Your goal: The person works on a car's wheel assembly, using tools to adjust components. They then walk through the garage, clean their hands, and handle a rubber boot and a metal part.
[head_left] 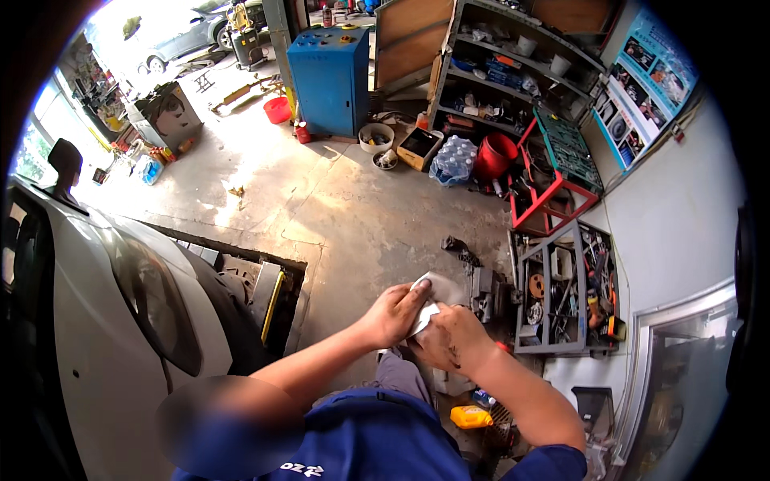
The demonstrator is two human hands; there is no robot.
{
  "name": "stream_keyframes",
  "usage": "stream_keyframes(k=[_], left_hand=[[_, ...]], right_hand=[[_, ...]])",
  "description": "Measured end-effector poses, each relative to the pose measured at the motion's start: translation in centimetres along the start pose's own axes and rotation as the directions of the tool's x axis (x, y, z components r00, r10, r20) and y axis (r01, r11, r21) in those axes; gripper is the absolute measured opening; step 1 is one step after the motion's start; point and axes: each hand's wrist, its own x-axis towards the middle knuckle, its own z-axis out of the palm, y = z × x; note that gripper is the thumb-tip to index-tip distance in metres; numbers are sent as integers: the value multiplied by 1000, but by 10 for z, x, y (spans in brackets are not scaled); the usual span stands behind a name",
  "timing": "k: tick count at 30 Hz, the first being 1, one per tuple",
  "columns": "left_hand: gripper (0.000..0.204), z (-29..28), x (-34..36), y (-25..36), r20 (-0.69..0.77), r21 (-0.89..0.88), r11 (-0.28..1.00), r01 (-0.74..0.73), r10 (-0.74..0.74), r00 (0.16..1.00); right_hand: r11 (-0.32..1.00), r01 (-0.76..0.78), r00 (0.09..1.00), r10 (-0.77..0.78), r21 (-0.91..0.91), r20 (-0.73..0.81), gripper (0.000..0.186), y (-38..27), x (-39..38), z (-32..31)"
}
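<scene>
In front of my body, a crumpled white sheet (423,317), paper or thin cloth, is caught between my two hands. My left hand (395,313) is closed on it, with the thumb pressed against its upper part. From the other side my right hand (453,341) wraps its fingers round the lower part; dark grease marks show on its skin. The two hands nearly touch, and part of the sheet is hidden by the fingers. Just beyond my right hand, a dark metal machine part (486,293) lies on the floor.
A white car (120,321) stands close on my left, beside a floor recess with a yellow-edged plate (273,309). To the right is a grey tool cart (549,349) full of tools, with a red rack (553,200) behind. A yellow bottle (471,417) lies near my right elbow. Farther off stands a blue cabinet (329,84).
</scene>
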Motion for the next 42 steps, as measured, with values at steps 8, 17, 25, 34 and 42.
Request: stream_keyframes(k=[8,17,25,34,42], left_hand=[[53,-67,122,-18,639,36,785,618,-493,590],[57,-112,200,-74,430,-453,516,727,-588,685],[46,-140,281,-252,-34,-982,106,157,-915,403],[68,-140,339,-296,-334,-579,718,385,-640,691],[56,-208,369,-381,81,-956,47,289,-905,417]], right_hand=[[914,398,903,-406,86,140,20,126,82,-53],[854,513,857,-502,89,-116,32,205,190,-79],[932,-198,872,309,304,-379,69,225,338,-58],[616,-555,831,445,-560,-334,66,284,504,39],[978,-196,901,151,-69,-407,47,287,571,7]])
